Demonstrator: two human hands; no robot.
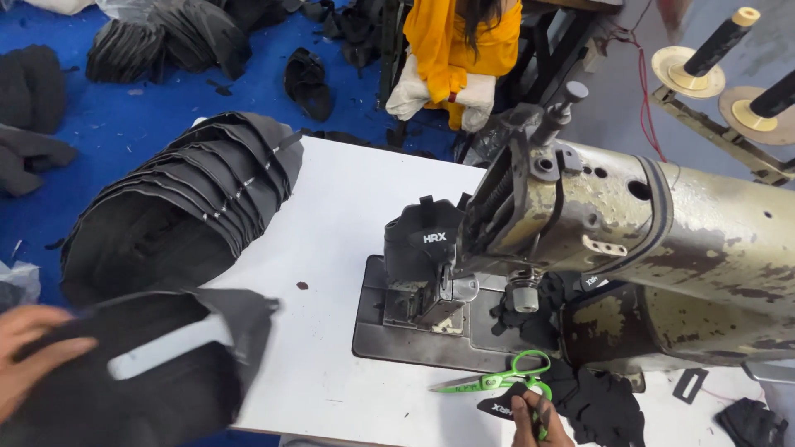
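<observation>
Here we see our left hand at the lower left edge, fingers curled over a blurred black fabric piece with a white strip across it, gripping it from the side. Our right hand sits at the bottom edge, fingers pinched shut on a small black fabric tab with a white printed mark, just beside the green-handled scissors lying on the white table.

Step in hand, as we judge it: handling cut pieces at the worn cream-coloured industrial sewing machine. To do it well, we would keep the big piece flat and supported by the left hand so it does not drag off the table edge, and hold the small tab by its edge, clear of the scissor blades and the needle area.

Labels: a black padded piece with a small white printed logo sits upright under the machine head, on the dark metal bed plate. Another white mark shows on black fabric under the machine arm, too small to tell more.

A tall stack of black fabric pieces lies on the table's left. Black thread cones on tan discs stand at the upper right. A person in a yellow garment is beyond the table, over the blue floor.
</observation>
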